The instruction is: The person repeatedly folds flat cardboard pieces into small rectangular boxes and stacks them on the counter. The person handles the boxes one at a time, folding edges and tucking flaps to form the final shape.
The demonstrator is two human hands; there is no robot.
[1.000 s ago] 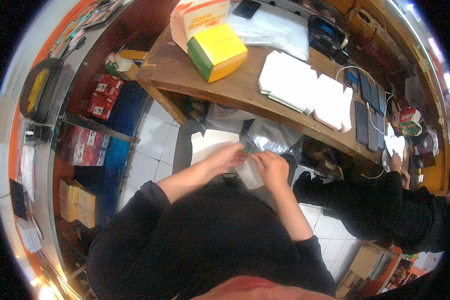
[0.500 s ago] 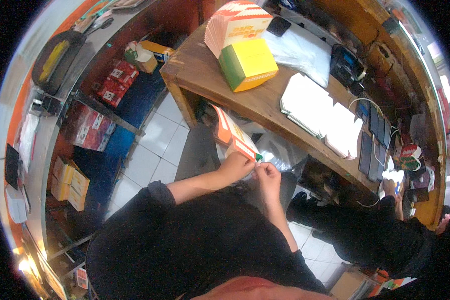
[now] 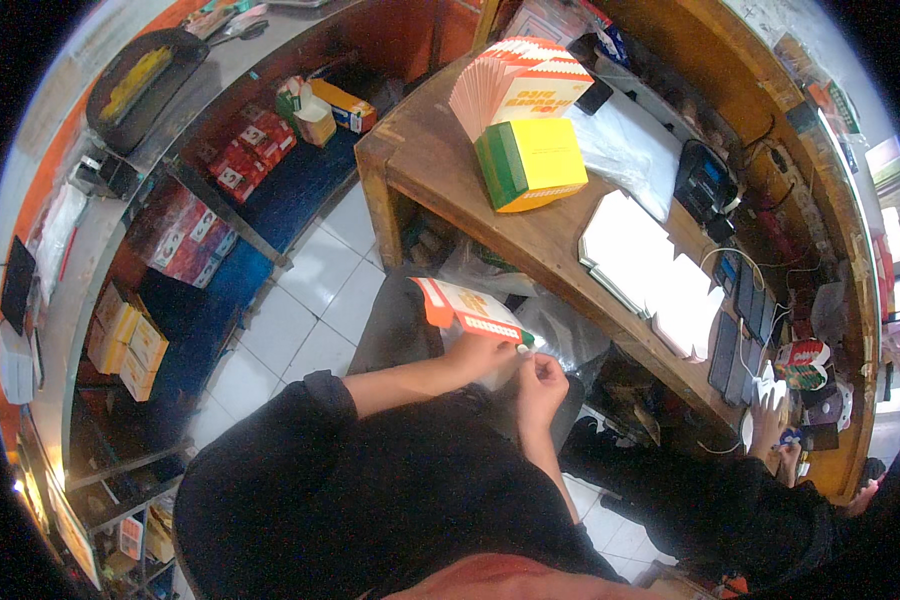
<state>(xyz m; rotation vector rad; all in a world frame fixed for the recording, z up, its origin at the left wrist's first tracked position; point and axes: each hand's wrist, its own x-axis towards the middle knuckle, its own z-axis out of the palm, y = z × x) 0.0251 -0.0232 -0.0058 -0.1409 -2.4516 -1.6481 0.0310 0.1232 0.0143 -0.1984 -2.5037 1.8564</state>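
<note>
Head view, looking down: a flat, unfolded cardboard carton blank in orange and white with a yellow panel (image 3: 467,308) is held in the air in front of the person's chest, above the white tiled floor (image 3: 310,300) and just short of the near edge of the brown wooden desk (image 3: 440,160). The left hand (image 3: 485,355) grips the blank at its lower right corner, its fingers closed around the card from below. The right hand (image 3: 540,385) sits just beside it, its fingers pinched together at the same corner, where a small green-and-white tab shows; whether they actually pinch the tab or only touch it cannot be told. Both forearms are bare below pushed-up black sleeves. Behind the hands, under the desk edge, lies crumpled clear plastic wrap (image 3: 560,335). On the desk, well apart from the hands, stands a green and yellow cardboard box (image 3: 530,165), and touching it at the far side a fanned stack of the same orange-and-white carton blanks (image 3: 515,85) leans upright. Farther right on the desk lie stacks of flat white card sheets (image 3: 650,275), and beyond them a clear plastic bag (image 3: 625,150) and a black device with a small screen (image 3: 705,185). At the right end another person in dark clothing has a hand (image 3: 770,425) on the desk. To the left, shelves carry red and white packets (image 3: 245,160) and yellow boxes (image 3: 125,340).
</note>
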